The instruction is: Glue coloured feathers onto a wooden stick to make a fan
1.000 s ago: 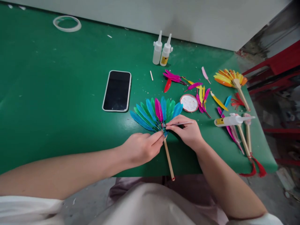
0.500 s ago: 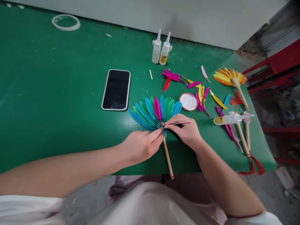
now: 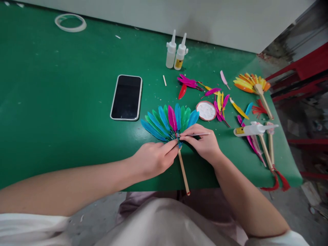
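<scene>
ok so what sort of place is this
Probably a craft workspace, though whether home or workshop I can't tell. On the green table are two upright squeeze bottles, loose feathers and a mostly blue and green feather fan.

Green table: moderate light, slightly dim; you get a dull, soft sheen below the phone and along the right end.
White wall: greyish in your view, with a faint, soft-edged shadow behind the upright bottles.
Phone: near-black screen, pale rim readable.
Feather fan: your strongest colours; vanes fairly clear, stem bases merging beside your left hand.
Thin tool: pale line in your right hand; tip too small to make out.
Table front: darker green beneath your hands.
Red furniture: deep shade, blurred.
Sleeves: soft, stretched towards your lower corners.
</scene>
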Demonstrator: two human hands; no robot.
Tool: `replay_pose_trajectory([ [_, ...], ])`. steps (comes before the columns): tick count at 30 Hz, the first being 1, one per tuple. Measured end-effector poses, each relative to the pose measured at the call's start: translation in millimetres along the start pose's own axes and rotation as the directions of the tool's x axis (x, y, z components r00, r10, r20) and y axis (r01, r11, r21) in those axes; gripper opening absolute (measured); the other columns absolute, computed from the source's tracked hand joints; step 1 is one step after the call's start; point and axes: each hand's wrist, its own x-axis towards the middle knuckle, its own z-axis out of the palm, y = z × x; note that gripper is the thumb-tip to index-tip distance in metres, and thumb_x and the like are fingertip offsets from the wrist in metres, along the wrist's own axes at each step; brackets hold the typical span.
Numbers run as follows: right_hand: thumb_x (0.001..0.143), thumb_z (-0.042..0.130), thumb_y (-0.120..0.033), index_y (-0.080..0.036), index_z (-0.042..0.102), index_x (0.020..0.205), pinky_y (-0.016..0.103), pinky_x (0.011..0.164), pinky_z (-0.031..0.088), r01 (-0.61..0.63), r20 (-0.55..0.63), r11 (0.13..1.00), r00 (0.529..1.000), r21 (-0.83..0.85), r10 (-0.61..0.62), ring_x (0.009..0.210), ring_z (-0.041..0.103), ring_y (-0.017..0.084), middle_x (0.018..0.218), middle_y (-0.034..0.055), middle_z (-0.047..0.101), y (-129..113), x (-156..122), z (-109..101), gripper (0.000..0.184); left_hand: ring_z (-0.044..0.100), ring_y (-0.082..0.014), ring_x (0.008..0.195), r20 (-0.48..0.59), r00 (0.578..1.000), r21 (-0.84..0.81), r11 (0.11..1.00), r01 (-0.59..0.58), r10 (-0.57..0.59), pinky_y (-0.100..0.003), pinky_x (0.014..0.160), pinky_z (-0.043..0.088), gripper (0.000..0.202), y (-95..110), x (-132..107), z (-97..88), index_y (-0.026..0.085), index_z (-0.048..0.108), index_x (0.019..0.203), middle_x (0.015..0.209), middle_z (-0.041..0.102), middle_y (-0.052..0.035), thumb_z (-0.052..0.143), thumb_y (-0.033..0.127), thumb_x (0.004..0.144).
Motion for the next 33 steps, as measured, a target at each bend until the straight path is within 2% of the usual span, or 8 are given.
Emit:
replay_pose_trajectory([
  [5,0.073,0.070,-0.014,-0.021,0.071,0.073,0.026,0.068,0.052,0.035,0.007,0.999,0.999,-0.010,-0.035,0.073,0.063,0.013,0.073,0.0004,0.069,-1.9,0.3,1.4,0.007,0.064,-0.0119,0.056,0.011,1.000,0.006,1.000,-0.009,0.009,-0.023,0.045,0.049,0.021,0.0,-0.2,-0.3,0.017,0.068,0.095,0.100,0.071,-0.0002,0.052,0.017,0.081],
  [9,0.073,0.070,-0.017,-0.021,0.070,0.073,0.026,0.067,0.052,-0.004,-0.018,1.000,1.000,0.030,0.004,0.073,0.063,0.014,0.074,0.0002,0.068,-3.4,-0.2,0.4,0.004,0.064,-0.0109,0.056,0.013,1.000,0.014,1.000,-0.010,0.009,-0.022,0.045,0.049,0.022,-0.7,-0.6,0.6,0.017,0.067,0.095,0.101,0.071,-0.0016,0.051,0.017,0.081],
  [13,0.077,0.067,-0.021,-0.021,0.068,0.079,0.028,0.070,0.053,-0.004,-0.119,0.998,0.993,0.066,0.012,0.077,0.063,0.014,0.079,0.0011,0.067,-3.7,-2.1,-4.3,0.002,0.064,-0.0126,0.055,0.077,0.997,0.027,1.000,0.012,-0.014,-0.025,0.042,0.048,0.021,0.0,-0.9,1.5,0.020,0.066,0.095,0.118,0.064,-0.0048,0.050,0.022,0.082],
  [18,0.080,0.063,-0.021,-0.020,0.066,0.082,0.031,0.075,0.051,0.036,-0.149,0.999,0.988,-0.017,-0.038,0.080,0.063,0.015,0.082,0.0018,0.067,-3.7,-3.6,-7.5,0.004,0.062,-0.0139,0.048,0.155,0.986,0.021,0.998,0.052,-0.055,-0.028,0.037,0.046,0.020,1.8,-0.9,0.8,0.021,0.062,0.096,0.126,0.059,-0.0060,0.047,0.027,0.084],
  [23,0.081,0.063,-0.023,-0.020,0.065,0.082,0.031,0.076,0.051,0.056,-0.144,0.995,0.987,-0.079,-0.067,0.081,0.063,0.015,0.082,0.0020,0.068,-4.2,-4.1,-6.5,0.004,0.063,-0.0136,0.050,0.141,0.987,-0.031,0.996,0.086,-0.080,-0.027,0.038,0.046,0.020,1.6,-1.4,-1.1,0.020,0.059,0.099,0.126,0.059,-0.0042,0.047,0.028,0.085],
  [29,0.090,0.048,-0.025,-0.020,0.062,0.085,0.029,0.076,0.051,0.008,-0.088,0.997,0.996,-0.079,-0.015,0.085,0.064,0.015,0.090,0.0042,0.068,-5.1,-4.4,-6.3,0.016,0.062,-0.0113,0.050,0.132,0.989,-0.004,0.997,0.071,-0.069,-0.025,0.040,0.045,0.023,2.3,-3.5,1.0,0.019,0.060,0.102,0.126,0.059,-0.0054,0.050,0.024,0.083],
  [31,0.091,0.044,-0.024,-0.020,0.063,0.087,0.028,0.072,0.050,0.034,-0.081,0.987,0.996,-0.158,-0.047,0.080,0.063,0.015,0.086,0.0039,0.068,-5.8,-4.7,-6.0,0.020,0.061,-0.0109,0.051,0.114,0.992,0.021,0.999,0.043,-0.045,-0.025,0.041,0.045,0.025,2.5,-3.5,1.5,0.019,0.060,0.104,0.126,0.059,-0.0061,0.051,0.023,0.082],
  [33,0.089,0.043,-0.019,-0.020,0.065,0.091,0.028,0.069,0.050,0.113,-0.032,0.964,0.992,-0.243,-0.124,0.076,0.061,0.015,0.082,0.0038,0.067,-5.6,-5.6,-4.7,0.022,0.061,-0.0112,0.054,0.083,0.996,0.034,0.999,0.023,-0.025,-0.025,0.043,0.045,0.024,2.9,-2.6,0.3,0.018,0.062,0.102,0.116,0.064,-0.0052,0.051,0.021,0.081],
])
